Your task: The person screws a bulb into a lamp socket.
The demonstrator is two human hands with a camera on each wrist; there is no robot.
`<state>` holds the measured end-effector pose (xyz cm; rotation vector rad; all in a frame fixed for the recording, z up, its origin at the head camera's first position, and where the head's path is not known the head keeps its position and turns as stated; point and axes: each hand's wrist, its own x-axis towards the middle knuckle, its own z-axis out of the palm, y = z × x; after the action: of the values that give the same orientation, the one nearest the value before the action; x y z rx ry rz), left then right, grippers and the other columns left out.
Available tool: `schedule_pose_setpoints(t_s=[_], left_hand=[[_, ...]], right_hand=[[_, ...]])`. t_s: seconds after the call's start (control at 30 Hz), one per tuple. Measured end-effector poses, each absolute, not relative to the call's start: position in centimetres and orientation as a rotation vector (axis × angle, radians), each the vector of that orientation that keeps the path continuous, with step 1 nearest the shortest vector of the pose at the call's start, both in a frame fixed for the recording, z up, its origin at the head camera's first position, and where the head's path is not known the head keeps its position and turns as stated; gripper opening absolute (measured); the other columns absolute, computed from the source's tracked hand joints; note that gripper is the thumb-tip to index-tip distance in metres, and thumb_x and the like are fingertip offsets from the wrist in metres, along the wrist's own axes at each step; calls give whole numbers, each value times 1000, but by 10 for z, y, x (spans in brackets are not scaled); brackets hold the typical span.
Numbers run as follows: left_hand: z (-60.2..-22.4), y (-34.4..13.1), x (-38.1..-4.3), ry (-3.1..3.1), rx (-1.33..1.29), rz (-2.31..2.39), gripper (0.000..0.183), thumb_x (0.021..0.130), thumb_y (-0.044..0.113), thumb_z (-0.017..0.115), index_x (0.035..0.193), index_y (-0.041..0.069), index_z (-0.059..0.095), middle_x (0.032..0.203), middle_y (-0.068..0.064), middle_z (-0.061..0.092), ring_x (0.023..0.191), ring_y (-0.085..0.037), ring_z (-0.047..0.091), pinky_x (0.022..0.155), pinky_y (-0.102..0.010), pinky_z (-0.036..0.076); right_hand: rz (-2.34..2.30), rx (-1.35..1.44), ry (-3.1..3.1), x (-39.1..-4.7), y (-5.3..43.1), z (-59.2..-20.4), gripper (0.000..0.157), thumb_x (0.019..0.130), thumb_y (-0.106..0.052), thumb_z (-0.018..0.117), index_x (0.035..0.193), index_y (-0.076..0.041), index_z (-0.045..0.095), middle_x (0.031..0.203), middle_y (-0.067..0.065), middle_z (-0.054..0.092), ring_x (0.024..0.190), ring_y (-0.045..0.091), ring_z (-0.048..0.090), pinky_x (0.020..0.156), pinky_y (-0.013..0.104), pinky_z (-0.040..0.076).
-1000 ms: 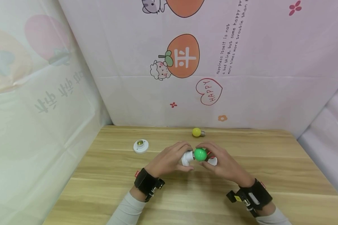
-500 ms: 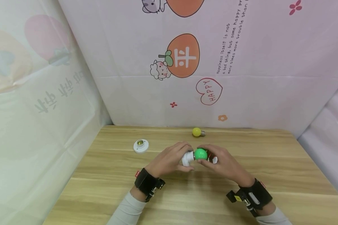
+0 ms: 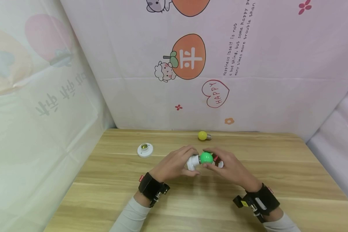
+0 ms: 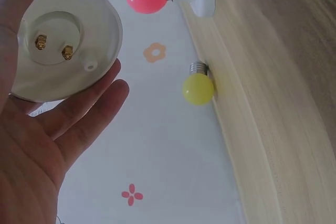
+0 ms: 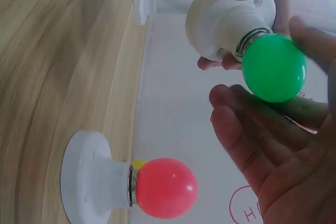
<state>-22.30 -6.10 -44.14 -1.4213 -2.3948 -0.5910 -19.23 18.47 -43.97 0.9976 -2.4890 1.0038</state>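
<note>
My left hand (image 3: 174, 165) grips a white round lamp socket (image 3: 193, 162), tipped sideways above the table. Its underside, with two brass screws, faces the left wrist camera. A green light bulb (image 5: 273, 69) sits with its metal base in that socket's mouth. Around the green bulb, my right hand (image 3: 233, 169) has its thumb on the near side and its fingers on the far side. Just beyond, partly hidden by the right hand in the head view, a red bulb (image 5: 167, 188) is fitted in another white socket (image 5: 86, 177) standing on the table.
At the table's back edge lies a yellow bulb (image 3: 202, 135) on its side, its metal base pointing right. A third white socket (image 3: 145, 150), without a bulb, stands left of the hands. Printed white cloth (image 3: 133, 106) hangs behind the wooden table (image 3: 104, 190).
My right thumb has shifted up and left along the near side of the green bulb. The left hand and socket stay almost in place.
</note>
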Motion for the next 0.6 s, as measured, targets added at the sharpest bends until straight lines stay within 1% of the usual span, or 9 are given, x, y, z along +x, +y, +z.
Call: schedule_pose_setpoints(t_s=[0.1, 0.13, 0.2, 0.23, 0.3, 0.37, 0.5, 0.6], left_hand=[[-441, -63, -223, -2412, -1425, -613, 56, 84, 56, 64, 120, 15, 51, 114, 8, 50, 96, 0, 45, 77, -14, 46], [-441, -63, -223, -2414, -1428, -626, 56, 84, 56, 64, 119, 15, 51, 113, 8, 50, 96, 0, 45, 77, -14, 46], [-441, -63, -223, -2423, -1428, -648, 56, 84, 57, 64, 120, 15, 51, 113, 9, 49, 95, 0, 45, 77, -13, 46], [-441, -63, -223, -2424, -1430, -656, 56, 84, 57, 64, 120, 16, 50, 113, 9, 49, 95, 0, 45, 77, -13, 46], [-440, -63, -223, -2426, -1431, -686, 55, 84, 56, 65, 120, 16, 50, 112, 10, 49, 94, 0, 46, 76, -13, 46], [-440, -63, -223, -2424, -1436, -717, 55, 83, 55, 66, 119, 17, 50, 112, 11, 49, 93, 0, 47, 75, -13, 46], [-439, -63, -222, -2414, -1454, -769, 54, 82, 53, 69, 119, 18, 50, 111, 11, 48, 93, 0, 47, 74, -13, 46], [-439, -63, -222, -2414, -1458, -777, 54, 82, 52, 69, 119, 17, 50, 111, 10, 49, 93, -1, 48, 74, -13, 46]], right_hand=[[999, 1044, -2456, -193, 185, -440, 73, 79, -33, 79, 140, -14, 46, 131, 0, 54, 100, 12, 56, 77, 38, 55], [1005, 1067, -2439, -193, 185, -440, 77, 76, -32, 81, 142, -13, 44, 136, 1, 51, 106, 13, 55, 81, 40, 55], [1026, 1110, -2405, -193, 185, -439, 80, 74, -27, 83, 143, -16, 43, 139, 2, 47, 113, 15, 53, 87, 42, 53], [1035, 1134, -2383, -193, 185, -439, 79, 73, -22, 83, 142, -16, 44, 140, 2, 47, 116, 16, 52, 89, 43, 52], [1039, 1179, -2347, -193, 185, -437, 75, 73, -17, 82, 140, -15, 47, 139, 3, 48, 119, 17, 51, 92, 41, 50], [1039, 1207, -2315, -193, 185, -436, 70, 74, -12, 81, 136, -13, 50, 135, 2, 51, 118, 16, 52, 92, 38, 50], [1050, 1210, -2278, -192, 184, -433, 60, 74, -9, 81, 129, -11, 57, 127, 0, 57, 111, 15, 55, 89, 33, 52], [1060, 1200, -2274, -191, 184, -432, 58, 73, -9, 82, 126, -12, 59, 125, -2, 59, 110, 14, 56, 88, 32, 52]])
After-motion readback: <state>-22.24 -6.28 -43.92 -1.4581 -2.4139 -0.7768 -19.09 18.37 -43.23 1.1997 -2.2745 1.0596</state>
